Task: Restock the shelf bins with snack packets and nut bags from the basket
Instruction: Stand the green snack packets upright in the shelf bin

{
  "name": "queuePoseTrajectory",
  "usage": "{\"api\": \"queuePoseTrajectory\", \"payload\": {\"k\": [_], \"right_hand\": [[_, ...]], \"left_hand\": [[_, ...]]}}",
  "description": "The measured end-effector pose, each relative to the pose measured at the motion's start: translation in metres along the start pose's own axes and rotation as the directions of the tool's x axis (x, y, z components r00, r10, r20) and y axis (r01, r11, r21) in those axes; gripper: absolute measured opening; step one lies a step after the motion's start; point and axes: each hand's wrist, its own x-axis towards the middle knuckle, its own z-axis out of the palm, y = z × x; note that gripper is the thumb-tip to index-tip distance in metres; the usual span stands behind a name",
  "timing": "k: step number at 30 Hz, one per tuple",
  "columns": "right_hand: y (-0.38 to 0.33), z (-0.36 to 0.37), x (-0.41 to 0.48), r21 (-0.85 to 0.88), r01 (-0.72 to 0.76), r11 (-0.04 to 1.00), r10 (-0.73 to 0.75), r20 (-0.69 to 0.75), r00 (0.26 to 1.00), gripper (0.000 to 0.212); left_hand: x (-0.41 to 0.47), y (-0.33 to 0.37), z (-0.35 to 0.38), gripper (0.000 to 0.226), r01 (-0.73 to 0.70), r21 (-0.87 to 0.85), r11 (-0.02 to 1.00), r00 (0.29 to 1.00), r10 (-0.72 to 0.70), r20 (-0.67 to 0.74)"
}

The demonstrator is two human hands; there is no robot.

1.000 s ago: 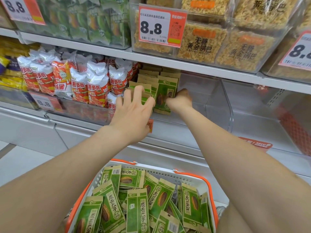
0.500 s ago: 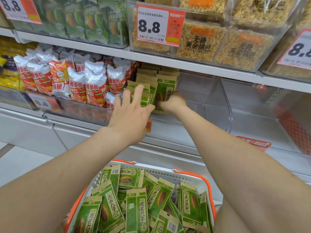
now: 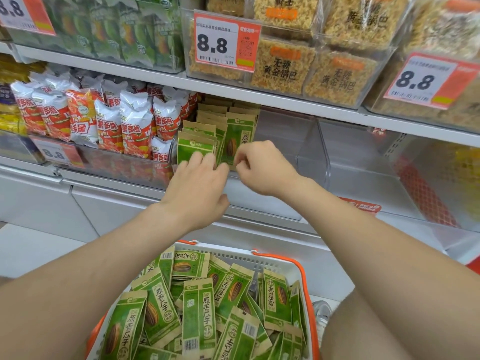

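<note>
Both hands are reaching up to the clear bin (image 3: 306,141) that is sitting at the front edge of the middle shelf (image 3: 109,187). The left hand (image 3: 200,183) is lying open, and its straight fingers (image 3: 197,161) are touching the front row of nut bags (image 3: 196,145). The right hand (image 3: 259,167) is hanging just beside it, on the right, with its fingers curled in. It is sitting in front of a bag with a seed picture. I cannot tell if it is pinching that bag or holding nothing.

The nut bags in the bin are standing up tall, long side up and down, faces to the front. They are packing the left end of the bin, next to the red packets (image 3: 135,126). The right wall of the bin is standing well apart from them.

The next bags to go up are lying in the basket (image 3: 301,266). The basket is sitting low and close to the person, right under both arms and well apart from both hands. So I think each hand is going to have to come back and down to pick more. These loose bags (image 3: 198,310) are lying flat in a heap, and most are pointing their long side away from the person. I think they are going to need tipping up on end to match the rows. The left hand is hanging a bit lower, so it looks a little nearer to the basket. The right hand is nearer the right end of the bin.
</note>
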Motion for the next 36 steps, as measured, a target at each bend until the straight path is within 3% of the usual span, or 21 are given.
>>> {"api": "queuePoseTrajectory", "payload": {"k": [3, 7, 12, 16, 19, 21, 26, 31, 33, 36], "right_hand": [[-0.013, 0.003, -0.029, -0.036, 0.167, 0.985, -0.157, 0.198, 0.968, 0.022], [-0.001, 0.026, -0.064, -0.197, 0.145, 0.970, -0.025, 0.510, 0.860, 0.014], [0.020, 0.052, -0.098, -0.264, 0.238, 0.935, 0.080, 0.809, 0.583, 0.022], [0.023, 0.080, -0.131, -0.248, 0.365, 0.897, 0.099, 0.919, 0.382, 0.024], [0.024, 0.105, -0.153, -0.158, 0.466, 0.870, 0.069, 0.977, 0.203, 0.043], [0.025, 0.115, -0.165, -0.113, 0.540, 0.834, 0.049, 0.990, 0.132, 0.049], [0.037, 0.122, -0.176, -0.154, 0.461, 0.874, 0.059, 0.975, 0.215, 0.021], [0.034, 0.108, -0.151, -0.091, 0.223, 0.970, 0.024, 0.958, 0.286, 0.013], [0.030, 0.096, -0.135, -0.055, 0.171, 0.984, -0.013, 0.929, 0.370, 0.003], [0.026, 0.081, -0.111, 0.005, 0.013, 1.000, -0.012, 0.802, 0.597, 0.025]], "left_hand": [[-0.009, 0.009, 0.005, 0.014, -0.017, -0.078, 0.997, 0.968, 0.036, 0.249], [-0.022, 0.023, 0.021, 0.021, -0.105, -0.094, 0.990, 0.866, 0.137, 0.481], [-0.028, 0.037, 0.036, 0.031, -0.184, -0.214, 0.959, 0.694, 0.281, 0.663], [-0.033, 0.053, 0.043, 0.032, -0.224, -0.260, 0.939, 0.598, 0.343, 0.725], [-0.037, 0.065, 0.045, 0.035, -0.286, -0.233, 0.930, 0.561, 0.359, 0.746], [-0.039, 0.073, 0.048, 0.036, -0.309, -0.217, 0.926, 0.530, 0.357, 0.769], [-0.037, 0.083, 0.048, 0.033, -0.320, -0.230, 0.919, 0.507, 0.371, 0.778], [-0.039, 0.079, 0.045, 0.034, -0.258, -0.242, 0.935, 0.515, 0.345, 0.785], [-0.039, 0.075, 0.044, 0.039, -0.239, -0.194, 0.951, 0.517, 0.294, 0.804], [-0.039, 0.070, 0.039, 0.049, -0.137, -0.185, 0.973, 0.534, 0.230, 0.813]]}}
